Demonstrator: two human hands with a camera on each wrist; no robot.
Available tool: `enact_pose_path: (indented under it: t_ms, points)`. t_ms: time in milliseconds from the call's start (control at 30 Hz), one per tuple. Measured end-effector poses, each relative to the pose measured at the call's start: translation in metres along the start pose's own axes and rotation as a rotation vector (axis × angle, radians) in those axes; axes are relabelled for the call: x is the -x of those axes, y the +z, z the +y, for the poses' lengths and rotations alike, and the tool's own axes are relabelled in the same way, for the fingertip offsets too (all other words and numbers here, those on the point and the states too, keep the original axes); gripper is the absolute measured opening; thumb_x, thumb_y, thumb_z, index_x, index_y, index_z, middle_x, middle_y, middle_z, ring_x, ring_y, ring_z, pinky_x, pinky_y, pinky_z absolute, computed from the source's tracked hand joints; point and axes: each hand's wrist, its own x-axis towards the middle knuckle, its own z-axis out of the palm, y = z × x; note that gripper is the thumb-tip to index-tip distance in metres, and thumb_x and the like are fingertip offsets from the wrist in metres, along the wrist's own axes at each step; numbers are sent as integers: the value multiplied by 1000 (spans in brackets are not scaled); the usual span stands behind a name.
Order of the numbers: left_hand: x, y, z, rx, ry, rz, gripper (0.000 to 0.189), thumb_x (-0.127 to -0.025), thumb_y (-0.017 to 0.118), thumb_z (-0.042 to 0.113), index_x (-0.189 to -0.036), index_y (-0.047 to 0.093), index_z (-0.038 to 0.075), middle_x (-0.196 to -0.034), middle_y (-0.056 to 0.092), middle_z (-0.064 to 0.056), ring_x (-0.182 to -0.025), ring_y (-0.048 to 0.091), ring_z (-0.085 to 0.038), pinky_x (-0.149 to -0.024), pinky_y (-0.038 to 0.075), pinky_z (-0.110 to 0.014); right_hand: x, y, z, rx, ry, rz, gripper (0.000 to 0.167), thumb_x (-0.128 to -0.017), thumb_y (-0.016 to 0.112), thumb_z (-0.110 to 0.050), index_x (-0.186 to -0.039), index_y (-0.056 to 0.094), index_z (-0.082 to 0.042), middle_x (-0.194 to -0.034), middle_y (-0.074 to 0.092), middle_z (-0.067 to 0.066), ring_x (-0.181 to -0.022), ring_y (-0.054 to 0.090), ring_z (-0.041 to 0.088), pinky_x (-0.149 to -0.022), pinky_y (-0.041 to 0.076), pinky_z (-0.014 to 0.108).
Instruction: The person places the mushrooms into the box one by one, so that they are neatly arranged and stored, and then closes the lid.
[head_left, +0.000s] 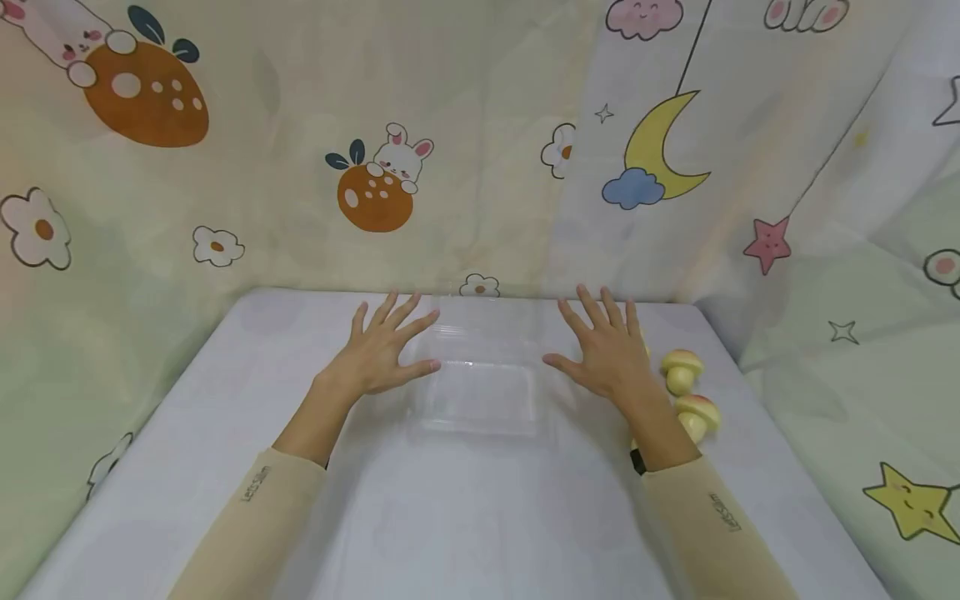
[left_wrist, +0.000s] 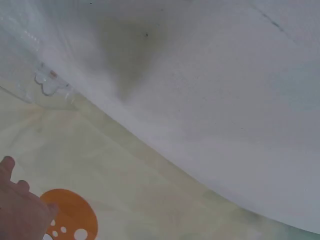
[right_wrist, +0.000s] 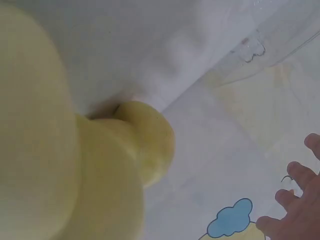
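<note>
A clear plastic container (head_left: 480,400) with its lid raised at the back stands on the white table between the two hands. To its left, my left hand (head_left: 382,346) is held with fingers spread and nothing in it. My right hand (head_left: 603,346) is spread likewise on the other side, also holding nothing. Several yellow toy mushrooms lie right of the right hand; one mushroom (head_left: 682,372) is farther back, another mushroom (head_left: 697,415) nearer, and others are partly hidden behind the right arm. Close up in the right wrist view, a mushroom (right_wrist: 150,142) shows beside larger blurred yellow shapes.
The white-covered table (head_left: 465,517) ends at a patterned cloth backdrop (head_left: 480,167) with cartoon rabbits, flowers and a moon. More of this cloth hangs along the left and right sides.
</note>
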Motion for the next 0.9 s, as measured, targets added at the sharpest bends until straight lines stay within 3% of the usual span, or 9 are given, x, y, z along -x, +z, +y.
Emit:
enact_pose_path:
  t_ms: [333, 533, 767, 900]
  points:
    - [8, 5, 0, 49, 14, -24, 84, -91, 45, 82, -162, 25, 42, -174, 8, 3, -160, -5, -34, -118, -1, -73, 17, -4, 9, 24, -40, 47, 89, -93, 59, -70, -163, 31, -21, -171, 19, 13, -157, 8, 44, -121, 1, 69]
    - [15, 12, 1, 60, 41, -16, 84, -90, 46, 82, -162, 27, 42, -173, 12, 2, -159, -1, -38, -116, 1, -76, 25, -3, 16, 39, -21, 9, 89, -93, 60, -68, -162, 32, -21, -170, 21, 16, -157, 7, 44, -120, 5, 71]
    - [22, 9, -1, 197, 39, 6, 89, -84, 59, 82, -159, 34, 42, -173, 15, 3, -159, 12, -35, -118, 11, -71, 35, -2, 26, 13, 16, -16, 88, -94, 58, -69, -162, 33, -20, -169, 24, 17, -155, 14, 46, -119, 7, 72]
    - [23, 9, 0, 268, 39, -6, 92, -78, 67, 81, -156, 43, 37, -170, 24, 2, -159, 11, -34, -118, 11, -69, 40, -6, 31, -14, 31, -11, 88, -94, 58, -69, -161, 33, -19, -167, 27, 17, -153, 19, 47, -119, 8, 72]
